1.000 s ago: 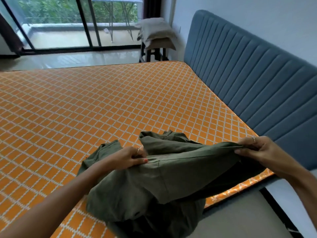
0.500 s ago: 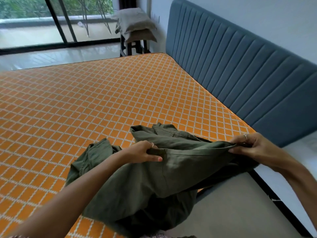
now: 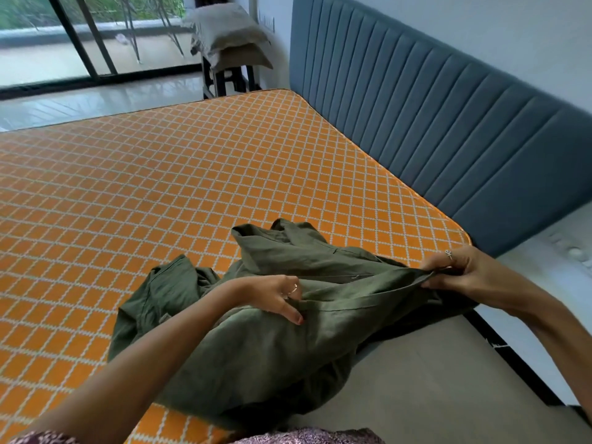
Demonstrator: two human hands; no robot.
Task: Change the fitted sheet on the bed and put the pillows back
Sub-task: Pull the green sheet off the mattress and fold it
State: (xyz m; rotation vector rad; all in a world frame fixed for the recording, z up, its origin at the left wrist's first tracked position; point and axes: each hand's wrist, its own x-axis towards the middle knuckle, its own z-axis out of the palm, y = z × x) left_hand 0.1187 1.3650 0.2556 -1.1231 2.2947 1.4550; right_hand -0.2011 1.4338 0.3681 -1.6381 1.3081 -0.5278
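A bunched olive-green fitted sheet (image 3: pixel 256 347) lies on the near right corner of a bare orange mattress (image 3: pixel 160 187) with a white diamond pattern. My left hand (image 3: pixel 275 296) grips the sheet's hem near its middle. My right hand (image 3: pixel 461 270) pinches the same hem at the mattress corner, and the edge is stretched between both hands. Two beige pillows (image 3: pixel 224 36) are stacked on a dark stool beyond the bed's far corner.
A blue ribbed headboard (image 3: pixel 448 129) runs along the right side of the mattress. A dark stool (image 3: pixel 229 80) holds the pillows. Glass sliding doors (image 3: pixel 80 43) stand at the back. Grey floor (image 3: pixel 432 379) shows at the lower right.
My left hand slid along the hem toward the right and lower on the sheet. The view tilted slightly, and the right hand keeps its hold at the corner.
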